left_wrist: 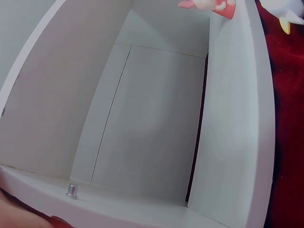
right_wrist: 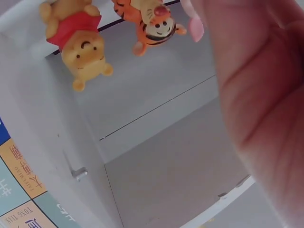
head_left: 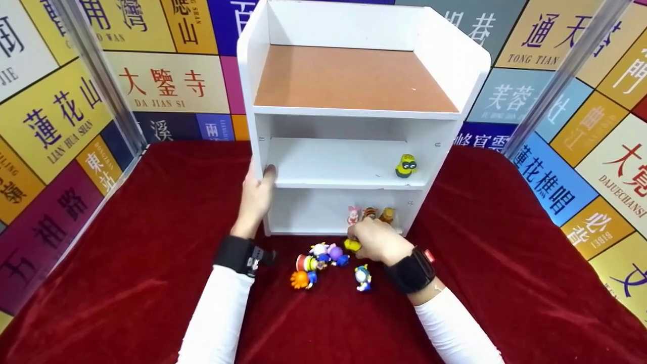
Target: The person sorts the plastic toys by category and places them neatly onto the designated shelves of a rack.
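Observation:
My left hand (head_left: pixel 257 198) grips the left side panel of a white shelf unit (head_left: pixel 338 164), thumb at its front edge. In front of the bottom shelf, my right hand (head_left: pixel 380 240) pinches a small yellow figurine (head_left: pixel 352 245), partly hidden by the fingers. Beside that hand on the bottom shelf stand a pink piglet figurine (head_left: pixel 353 216), an orange striped tiger figurine (right_wrist: pixel 159 28) and a yellow bear figurine (right_wrist: pixel 85 54) in a red shirt. The right wrist view shows the hand's palm side (right_wrist: pixel 266 90), but not what the fingers hold.
A yellow-green goggled figurine (head_left: pixel 406 166) stands on the middle shelf's right. Several figurines lie on the red cloth (head_left: pixel 167 227), among them an orange-topped one (head_left: pixel 302 279), a purple one (head_left: pixel 335 252) and a blue-and-white one (head_left: pixel 362 277). Printed panels (head_left: pixel 172 83) stand behind.

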A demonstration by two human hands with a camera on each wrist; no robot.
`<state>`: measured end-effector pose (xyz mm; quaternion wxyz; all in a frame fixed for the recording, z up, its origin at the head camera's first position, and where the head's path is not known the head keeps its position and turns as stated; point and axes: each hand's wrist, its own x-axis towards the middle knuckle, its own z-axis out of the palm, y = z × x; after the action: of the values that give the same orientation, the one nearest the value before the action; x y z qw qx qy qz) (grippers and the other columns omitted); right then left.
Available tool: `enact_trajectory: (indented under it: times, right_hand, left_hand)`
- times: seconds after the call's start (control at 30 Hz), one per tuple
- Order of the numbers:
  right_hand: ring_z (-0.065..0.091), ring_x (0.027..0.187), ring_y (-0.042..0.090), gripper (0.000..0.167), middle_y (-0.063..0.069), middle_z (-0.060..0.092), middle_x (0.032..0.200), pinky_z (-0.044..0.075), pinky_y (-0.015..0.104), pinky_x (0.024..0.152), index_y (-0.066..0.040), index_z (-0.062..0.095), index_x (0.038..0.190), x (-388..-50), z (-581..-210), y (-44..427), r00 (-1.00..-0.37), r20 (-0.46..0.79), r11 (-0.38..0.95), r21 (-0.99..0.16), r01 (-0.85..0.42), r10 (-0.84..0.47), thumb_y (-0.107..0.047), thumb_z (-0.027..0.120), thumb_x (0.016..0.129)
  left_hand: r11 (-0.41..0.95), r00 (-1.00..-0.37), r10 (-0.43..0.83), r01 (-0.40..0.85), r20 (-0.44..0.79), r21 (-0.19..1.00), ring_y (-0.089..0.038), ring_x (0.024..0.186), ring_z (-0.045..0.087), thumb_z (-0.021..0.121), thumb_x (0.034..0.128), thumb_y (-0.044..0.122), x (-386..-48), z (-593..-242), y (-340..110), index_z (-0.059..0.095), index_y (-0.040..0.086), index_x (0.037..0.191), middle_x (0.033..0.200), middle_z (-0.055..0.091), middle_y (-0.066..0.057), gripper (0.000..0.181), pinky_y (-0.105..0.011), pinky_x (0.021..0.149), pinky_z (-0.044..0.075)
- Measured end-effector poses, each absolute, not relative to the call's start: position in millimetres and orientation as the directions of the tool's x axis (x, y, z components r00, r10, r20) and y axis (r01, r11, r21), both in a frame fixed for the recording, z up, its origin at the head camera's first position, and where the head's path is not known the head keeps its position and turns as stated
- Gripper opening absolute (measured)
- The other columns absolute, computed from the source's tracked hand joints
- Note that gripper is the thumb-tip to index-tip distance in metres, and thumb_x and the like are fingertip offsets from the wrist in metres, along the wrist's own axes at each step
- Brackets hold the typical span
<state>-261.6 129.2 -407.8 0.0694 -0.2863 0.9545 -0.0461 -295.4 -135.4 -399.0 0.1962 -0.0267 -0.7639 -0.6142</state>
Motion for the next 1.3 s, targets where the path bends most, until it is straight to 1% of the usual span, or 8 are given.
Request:
enact_trajectory:
  times: [0.2,0.33,0.47,0.7,0.83,1.0,1.17,1.3]
  right_hand:
    - [0.067,0.084,0.032,0.022,0.011,0.071,0.088,0.057,0.048,0.076,-0.005,0.072,0.087,-261.4,-412.6,125.6,-0.824,-0.087,0.826,-0.136,-0.547,-0.560,-0.009,0.087,0.072]
    - [0.065,0.078,0.032,0.024,0.008,0.067,0.080,0.056,0.047,0.069,-0.006,0.069,0.080,-261.5,-416.4,123.4,-0.827,-0.068,0.827,-0.115,-0.550,-0.559,-0.012,0.090,0.069]
    - [0.064,0.073,0.031,0.024,0.007,0.064,0.075,0.055,0.046,0.065,-0.005,0.068,0.081,-260.8,-419.7,120.6,-0.816,-0.037,0.816,-0.083,-0.572,-0.576,-0.011,0.089,0.071]
    - [0.065,0.078,0.036,0.023,0.013,0.069,0.088,0.057,0.049,0.069,-0.002,0.067,0.089,-259.3,-416.2,120.0,-0.795,-0.013,0.795,-0.015,-0.606,-0.606,-0.004,0.082,0.072]
    - [0.064,0.077,0.033,0.028,0.011,0.066,0.086,0.057,0.046,0.066,-0.002,0.064,0.094,-257.8,-404.5,123.6,-0.798,-0.020,0.797,-0.076,-0.599,-0.602,-0.005,0.079,0.071]
    - [0.055,0.064,0.019,0.025,0.001,0.057,0.073,0.045,0.030,0.054,-0.009,0.061,0.095,-257.5,-390.4,131.2,-0.750,0.026,0.734,-0.185,-0.653,-0.661,-0.003,0.072,0.073]
    - [0.052,0.065,0.012,0.019,-0.003,0.061,0.074,0.044,0.022,0.058,-0.011,0.066,0.092,-258.2,-382.0,138.7,-0.697,0.071,0.662,-0.255,-0.704,-0.714,-0.003,0.072,0.076]
    - [0.051,0.064,0.009,0.018,-0.004,0.064,0.075,0.045,0.021,0.059,-0.013,0.069,0.091,-258.0,-376.3,142.7,-0.695,0.083,0.647,-0.299,-0.701,-0.714,-0.005,0.072,0.075]
  left_hand:
    - [0.253,-0.925,-0.202,0.269,0.322,0.929,-0.031,0.148,0.037,0.046,0.1017,0.020,-294.9,-398.9,-135.9,0.024,0.011,0.160,0.160,0.037,-0.018,0.063,-0.047,0.124,0.030]
    - [0.254,-0.927,-0.208,0.257,0.312,0.932,-0.031,0.147,0.038,0.046,0.1015,0.021,-294.7,-399.1,-136.4,0.025,0.012,0.160,0.159,0.039,-0.018,0.063,-0.048,0.123,0.031]
    - [0.253,-0.927,-0.207,0.258,0.313,0.932,-0.032,0.146,0.039,0.046,0.1016,0.021,-294.9,-399.7,-136.7,0.025,0.011,0.160,0.159,0.040,-0.019,0.063,-0.049,0.123,0.031]
    - [0.249,-0.926,-0.202,0.265,0.318,0.931,-0.032,0.147,0.038,0.046,0.1022,0.020,-294.6,-398.5,-136.3,0.024,0.011,0.160,0.159,0.038,-0.019,0.063,-0.048,0.123,0.031]
    - [0.244,-0.927,-0.201,0.266,0.317,0.933,-0.032,0.148,0.038,0.046,0.1023,0.019,-294.5,-397.6,-135.8,0.023,0.011,0.161,0.160,0.037,-0.018,0.063,-0.046,0.124,0.029]
    - [0.236,-0.929,-0.200,0.263,0.312,0.935,-0.031,0.148,0.037,0.046,0.1022,0.020,-294.4,-397.4,-135.3,0.023,0.011,0.161,0.160,0.037,-0.017,0.063,-0.046,0.124,0.030]
    - [0.225,-0.932,-0.192,0.265,0.309,0.938,-0.032,0.148,0.036,0.045,0.1022,0.019,-294.2,-398.3,-135.9,0.022,0.010,0.161,0.161,0.035,-0.018,0.064,-0.048,0.124,0.028]
    - [0.234,-0.929,-0.196,0.267,0.314,0.935,-0.031,0.148,0.036,0.046,0.1023,0.020,-294.9,-399.1,-136.1,0.023,0.011,0.161,0.161,0.036,-0.018,0.064,-0.046,0.125,0.028]
